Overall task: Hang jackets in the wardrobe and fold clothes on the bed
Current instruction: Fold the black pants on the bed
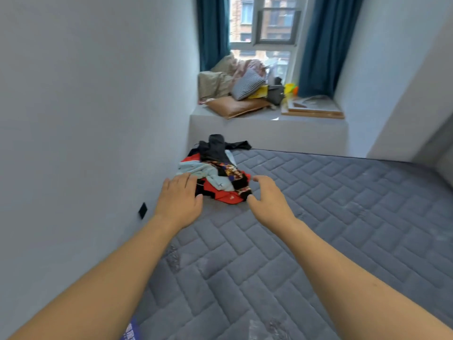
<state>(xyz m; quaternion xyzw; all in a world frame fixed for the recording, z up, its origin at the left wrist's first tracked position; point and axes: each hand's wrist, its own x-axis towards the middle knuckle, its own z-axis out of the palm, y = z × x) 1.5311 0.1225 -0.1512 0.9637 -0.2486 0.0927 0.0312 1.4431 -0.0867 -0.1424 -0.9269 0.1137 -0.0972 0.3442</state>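
Clothes pile on mattress, left hand and right hand reaching

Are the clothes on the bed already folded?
No, the clothes lie in a crumpled heap on the mattress by the wall, with both hands reaching toward them.

2 bare forearms with no sleeves in view, bare left hand with no ring, watch or glove, bare right hand likewise unadorned, short plain fingernails, wrists uncovered, nothing worn below the elbows
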